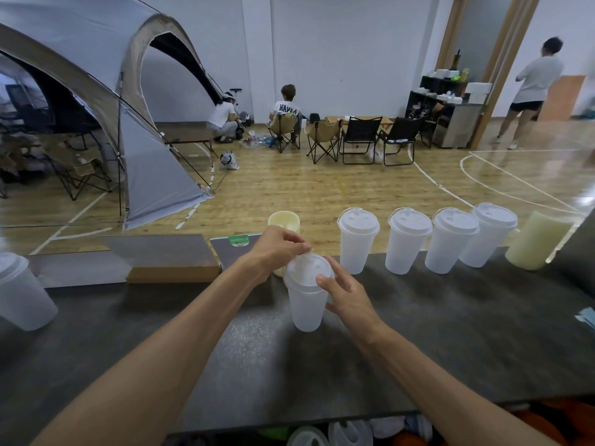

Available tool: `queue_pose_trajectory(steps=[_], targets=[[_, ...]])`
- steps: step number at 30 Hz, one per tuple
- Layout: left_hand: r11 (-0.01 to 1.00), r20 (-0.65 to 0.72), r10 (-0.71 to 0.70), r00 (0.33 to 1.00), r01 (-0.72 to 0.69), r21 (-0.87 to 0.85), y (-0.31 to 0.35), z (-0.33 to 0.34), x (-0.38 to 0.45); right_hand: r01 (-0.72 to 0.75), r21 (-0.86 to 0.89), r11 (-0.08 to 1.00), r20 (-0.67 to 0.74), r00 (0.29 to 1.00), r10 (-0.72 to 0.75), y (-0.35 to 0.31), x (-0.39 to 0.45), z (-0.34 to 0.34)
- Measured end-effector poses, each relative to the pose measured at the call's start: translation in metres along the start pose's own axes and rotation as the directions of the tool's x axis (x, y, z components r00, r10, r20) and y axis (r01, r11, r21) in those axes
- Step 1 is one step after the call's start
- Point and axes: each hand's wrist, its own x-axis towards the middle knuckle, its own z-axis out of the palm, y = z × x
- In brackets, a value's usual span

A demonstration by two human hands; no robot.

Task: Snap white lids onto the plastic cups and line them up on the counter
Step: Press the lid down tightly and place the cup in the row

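While my left hand (277, 249) pinches the round white plastic lid (307, 268) and my right hand (346, 294) closes its grip around the frosted plastic cup (306, 307) mid-tabletop (450, 333), I judge sealing underway; next, press down, then join the four lidded cups (428, 239) along the far edge.

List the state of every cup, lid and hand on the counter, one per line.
Cup in hands: upright, lid on top, being pressed.
Lid: on that cup; whether fully snapped, cannot tell.
Left hand: fingers on the lid's far edge.
Right hand: gripping the cup's side, thumb on the lid.
Four lined-up cups: upright, lidded.
Far-left cup: lidded, upright.
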Motion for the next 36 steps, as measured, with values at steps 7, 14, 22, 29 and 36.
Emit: queue_pose_trajectory(steps=[7,14,22,29,36], targets=[[0.996,0.062,-0.077,0.995,0.079,-0.034,0.004,-0.003,-0.001,0.005,0.000,1.000,-0.011,1.000,-0.005,0.001,0.002,0.000],[0.999,0.084,-0.040,0.996,0.042,-0.023,-0.001,-0.005,-0.002,-0.003,0.006,1.000,-0.014,1.000,0.003,0.002,0.004,0.001],[1.000,0.008,0.004,1.000,-0.004,-0.012,-0.005,0.006,-0.012,-0.024,0.016,1.000,-0.031,0.999,0.025,-0.005,0.003,-0.001],[0.923,-0.017,-0.206,0.978,0.189,-0.335,-0.018,0.032,-0.052,-0.012,0.009,1.000,-0.032,0.999,0.012,-0.007,-0.002,-0.006],[0.936,0.081,-0.129,0.988,0.148,-0.318,0.026,0.102,-0.044,0.009,0.020,1.000,-0.185,0.983,-0.005,-0.024,-0.013,-0.088]])
